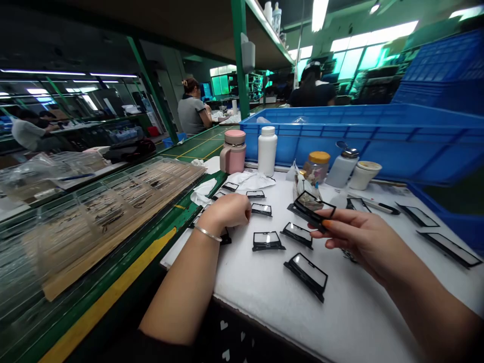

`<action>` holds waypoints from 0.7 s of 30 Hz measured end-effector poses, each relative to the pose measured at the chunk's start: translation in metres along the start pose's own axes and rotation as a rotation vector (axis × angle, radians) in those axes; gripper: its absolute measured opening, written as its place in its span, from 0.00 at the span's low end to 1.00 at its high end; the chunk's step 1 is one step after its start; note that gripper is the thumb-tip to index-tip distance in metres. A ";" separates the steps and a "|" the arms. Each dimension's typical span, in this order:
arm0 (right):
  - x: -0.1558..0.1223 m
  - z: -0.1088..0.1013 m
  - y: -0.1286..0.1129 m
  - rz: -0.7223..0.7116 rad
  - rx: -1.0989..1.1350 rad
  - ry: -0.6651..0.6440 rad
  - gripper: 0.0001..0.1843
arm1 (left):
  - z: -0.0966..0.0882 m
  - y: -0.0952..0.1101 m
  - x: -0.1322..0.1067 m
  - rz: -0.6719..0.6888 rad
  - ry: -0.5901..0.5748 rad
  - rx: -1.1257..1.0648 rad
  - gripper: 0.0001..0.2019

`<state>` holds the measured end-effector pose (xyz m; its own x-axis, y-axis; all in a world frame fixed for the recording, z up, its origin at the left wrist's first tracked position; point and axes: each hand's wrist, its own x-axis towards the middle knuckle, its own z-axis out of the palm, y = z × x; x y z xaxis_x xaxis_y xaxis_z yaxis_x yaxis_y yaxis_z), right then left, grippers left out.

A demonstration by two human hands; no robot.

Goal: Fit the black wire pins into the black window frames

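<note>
Between the thumb and fingers of my right hand (353,229) is a small black rectangular plastic frame (308,214), tilted and raised above the white work surface (260,287). My left hand (230,209), with a bangle at the wrist, is bent down over the left side of this surface. Its fingers are curled, their tips hidden, so what they hold cannot be made out. Part of a black frame (226,237) shows beneath the wrist. Several similar frames lie between the hands, including one frame (267,240) in the middle and another (308,275) closer to me.
Behind stand a pink mug (234,154), a white bottle (267,151), an orange-lidded jar (317,165), a pump bottle (342,169) and a large blue crate (363,143). A clear compartment tray (113,201) lies left. More frames (449,248) lie right, near a black-handled tool (383,206).
</note>
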<state>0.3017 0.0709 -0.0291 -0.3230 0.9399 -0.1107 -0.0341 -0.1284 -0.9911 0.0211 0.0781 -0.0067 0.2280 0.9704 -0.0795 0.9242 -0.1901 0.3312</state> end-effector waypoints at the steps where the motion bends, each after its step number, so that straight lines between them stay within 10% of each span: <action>1: 0.000 0.000 -0.001 0.004 0.004 0.002 0.13 | -0.002 0.001 0.000 0.031 0.012 -0.030 0.05; 8: 0.003 0.001 -0.001 0.016 0.029 0.032 0.09 | 0.004 0.039 -0.003 0.276 0.247 -0.712 0.03; 21: -0.003 0.011 -0.002 -0.006 0.188 -0.007 0.11 | 0.035 0.068 0.000 0.378 0.381 -0.636 0.06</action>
